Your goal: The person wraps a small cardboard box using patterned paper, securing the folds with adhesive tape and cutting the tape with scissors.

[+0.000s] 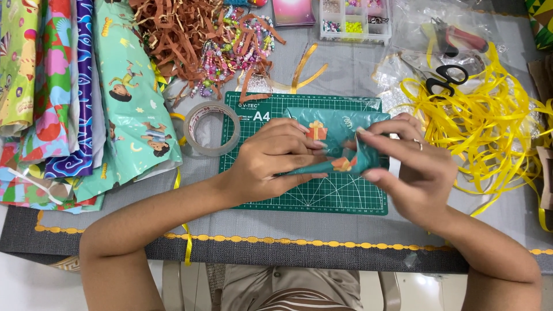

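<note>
teal wrapping paper (340, 129) with little gift prints sits folded around a small parcel on the green cutting mat (345, 196). my left hand (271, 158) presses the flap flat, fingers closed on the paper, while my right hand (412, 167) pinches the end fold to a point. i judge this the end-folding step; next calls for tape, and the roll of clear tape (212, 128) lies just left, on the grey surface (322, 227).
</note>
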